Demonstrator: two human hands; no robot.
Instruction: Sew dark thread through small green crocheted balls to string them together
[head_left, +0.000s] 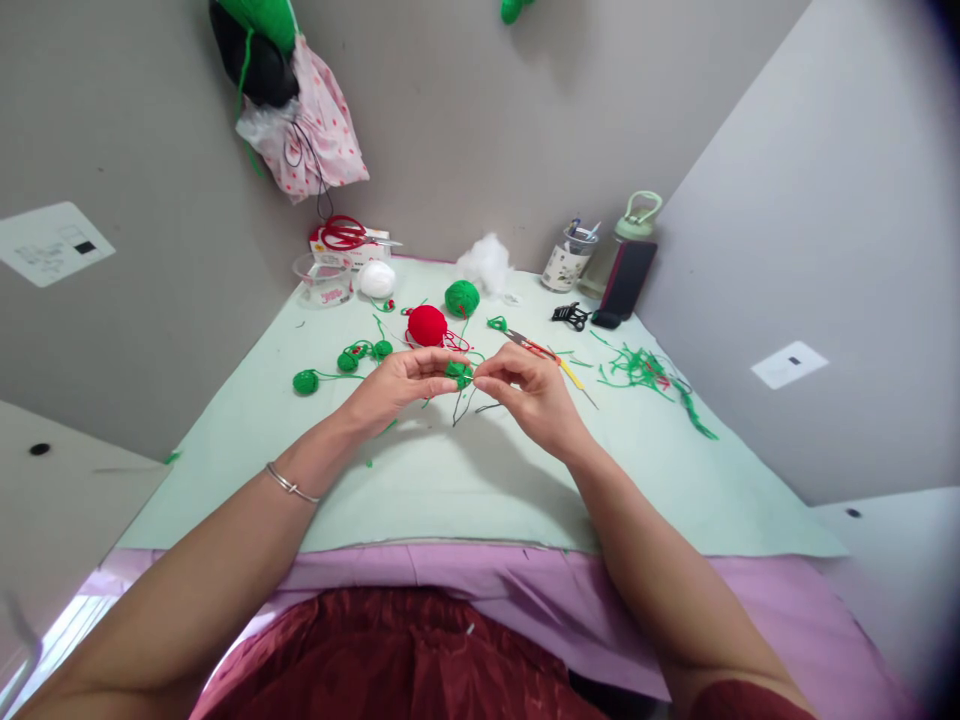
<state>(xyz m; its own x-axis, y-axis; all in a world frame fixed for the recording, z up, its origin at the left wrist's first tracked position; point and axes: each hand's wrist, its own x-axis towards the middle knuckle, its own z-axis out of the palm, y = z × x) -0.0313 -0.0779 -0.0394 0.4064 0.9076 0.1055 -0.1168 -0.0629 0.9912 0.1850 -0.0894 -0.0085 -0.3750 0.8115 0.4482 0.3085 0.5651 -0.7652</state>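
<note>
My left hand (401, 385) pinches a small green crocheted piece (458, 373) above the pale green table cover (450, 480). My right hand (525, 390) is closed in a pinch right beside that piece, on something thin that I cannot make out. Dark thread ends (463, 405) hang down below the piece. A silver bangle (291, 485) sits on my left wrist. Both hands meet over the middle of the table.
Behind the hands lie a red yarn ball (427, 325), a green yarn ball (462, 297), small green crocheted pieces (305, 381), white stuffing (486, 262), red scissors (343, 234), a cup of pens (568, 260), a phone (628, 280), snips (525, 343) and green yarn scraps (645, 372).
</note>
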